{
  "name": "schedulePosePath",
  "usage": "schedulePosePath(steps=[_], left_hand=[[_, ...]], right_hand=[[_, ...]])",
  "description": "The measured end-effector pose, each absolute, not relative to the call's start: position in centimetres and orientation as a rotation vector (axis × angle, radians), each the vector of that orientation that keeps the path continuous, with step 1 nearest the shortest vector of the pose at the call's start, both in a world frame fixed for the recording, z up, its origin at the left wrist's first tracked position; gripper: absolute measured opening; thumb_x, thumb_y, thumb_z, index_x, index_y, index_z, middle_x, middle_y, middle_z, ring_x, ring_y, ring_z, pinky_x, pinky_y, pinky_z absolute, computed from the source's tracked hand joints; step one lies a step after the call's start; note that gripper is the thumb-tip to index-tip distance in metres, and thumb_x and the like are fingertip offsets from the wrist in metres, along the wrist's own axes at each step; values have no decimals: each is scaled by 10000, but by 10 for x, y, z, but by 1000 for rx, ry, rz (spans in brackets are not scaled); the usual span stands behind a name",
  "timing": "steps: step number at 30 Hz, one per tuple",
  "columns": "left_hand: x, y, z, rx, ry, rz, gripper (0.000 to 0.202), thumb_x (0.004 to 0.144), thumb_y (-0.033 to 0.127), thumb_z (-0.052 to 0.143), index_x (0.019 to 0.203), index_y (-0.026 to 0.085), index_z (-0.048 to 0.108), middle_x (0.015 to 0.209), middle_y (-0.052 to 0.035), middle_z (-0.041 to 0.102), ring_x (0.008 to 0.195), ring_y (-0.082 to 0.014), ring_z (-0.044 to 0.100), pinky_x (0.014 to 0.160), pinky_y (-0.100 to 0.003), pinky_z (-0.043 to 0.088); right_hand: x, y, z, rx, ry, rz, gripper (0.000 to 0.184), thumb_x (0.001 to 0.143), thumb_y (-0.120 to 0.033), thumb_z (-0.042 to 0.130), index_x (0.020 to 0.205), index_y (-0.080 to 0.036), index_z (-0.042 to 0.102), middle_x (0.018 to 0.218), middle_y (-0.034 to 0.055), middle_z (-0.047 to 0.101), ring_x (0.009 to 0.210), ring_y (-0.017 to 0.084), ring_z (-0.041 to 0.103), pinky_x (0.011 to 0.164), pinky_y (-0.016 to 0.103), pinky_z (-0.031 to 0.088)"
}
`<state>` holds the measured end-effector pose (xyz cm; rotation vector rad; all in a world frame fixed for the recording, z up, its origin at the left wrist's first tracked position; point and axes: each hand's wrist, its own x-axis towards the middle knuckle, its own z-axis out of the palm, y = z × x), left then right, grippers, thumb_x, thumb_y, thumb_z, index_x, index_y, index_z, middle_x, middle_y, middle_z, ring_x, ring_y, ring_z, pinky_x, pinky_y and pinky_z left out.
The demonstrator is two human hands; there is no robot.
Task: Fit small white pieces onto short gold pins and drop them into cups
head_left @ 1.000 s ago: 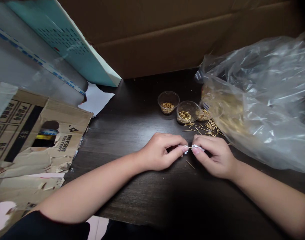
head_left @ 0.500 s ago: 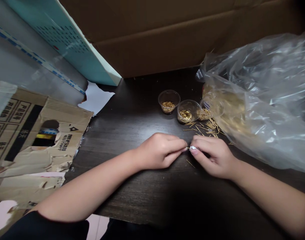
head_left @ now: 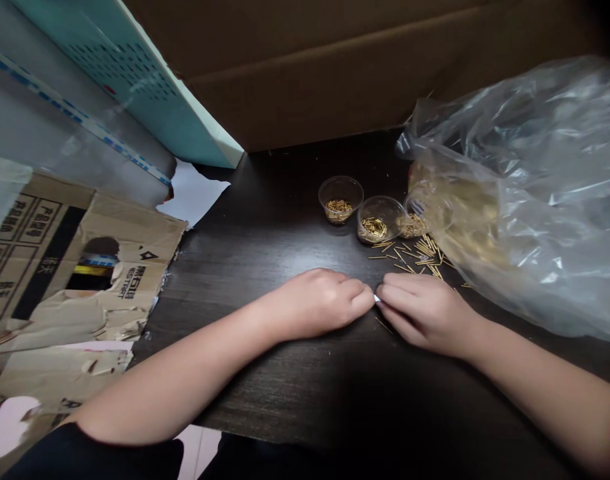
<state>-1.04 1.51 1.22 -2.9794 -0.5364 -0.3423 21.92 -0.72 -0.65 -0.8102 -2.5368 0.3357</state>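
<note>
Over the dark table, my left hand (head_left: 327, 303) and my right hand (head_left: 427, 310) almost touch at the fingertips. A small white piece (head_left: 377, 299) shows in the narrow gap, pinched by the right thumb and fingers; its kind is too small to tell. The left fingers are curled closed; the thin gold pin seen in them half a second ago is hidden now. One loose gold pin (head_left: 383, 325) lies just under the right thumb. Beyond the right hand is a scatter of gold pins (head_left: 403, 256).
Clear plastic cups with short gold pieces, a left cup (head_left: 341, 190), a middle cup (head_left: 379, 210) and a right cup (head_left: 413, 223), stand behind my hands. A big clear plastic bag (head_left: 549, 220) covers the right. Torn cardboard (head_left: 105, 313) lies left; a cardboard wall (head_left: 309, 93) rises behind.
The hands have closed together, and the left hand has rolled over, its fingers curling tighter. The gold pin between the fingertips has gone out of sight. The view has shifted slightly.
</note>
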Motion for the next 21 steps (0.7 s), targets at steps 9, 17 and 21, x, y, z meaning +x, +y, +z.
schedulePosePath(steps=[9, 17, 21], left_hand=[[-13, 23, 9, -3374, -696, -354, 176, 916, 91, 461, 826, 172, 590, 730, -14, 638, 602, -138, 553, 553, -275, 383], [-3, 16, 15, -3619, -1403, -1244, 196, 979, 261, 540, 892, 137, 665, 710, -15, 674, 615, -95, 599, 629, -208, 473], [5, 6, 17, -3768, -1995, -1483, 242, 975, 339, 563, 904, 120, 639, 675, 2, 628, 498, -58, 548, 497, -166, 445]], right_hand=[[216, -10, -7, -801, -2623, 133, 280, 974, -144, 451, 712, -190, 538, 674, 24, 485, 617, 173, 403, 573, 325, 333], [218, -11, -5, -942, -2148, 454, 110, 934, -109, 558, 851, -177, 584, 717, 19, 549, 627, 135, 507, 588, 276, 420], [219, -13, 0, -867, -2084, 411, 104, 908, -84, 605, 952, -177, 620, 816, 44, 656, 721, 140, 619, 662, 266, 510]])
